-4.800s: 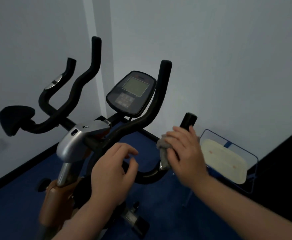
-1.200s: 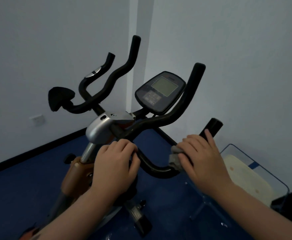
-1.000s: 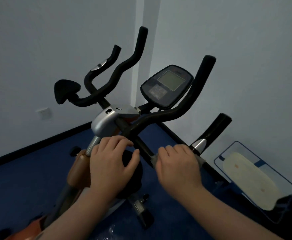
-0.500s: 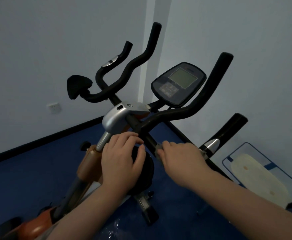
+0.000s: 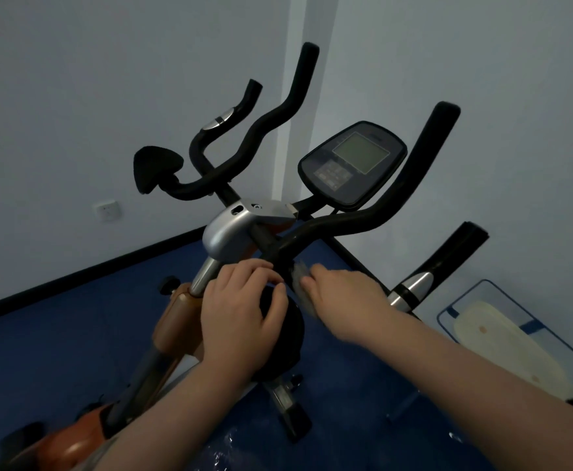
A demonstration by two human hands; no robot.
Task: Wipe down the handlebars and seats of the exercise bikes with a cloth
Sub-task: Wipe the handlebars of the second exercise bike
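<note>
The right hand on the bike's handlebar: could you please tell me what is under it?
A grey cloth pokes out from under the right hand, pressed against the black handlebar tube near the stem. The rest of the cloth and the tube beneath the palm are covered.

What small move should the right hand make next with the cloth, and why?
Probably slide the cloth up the right handlebar. The right hand presses it low by the centre clamp, beside the left hand, and the bar's upper part lies bare.
</note>
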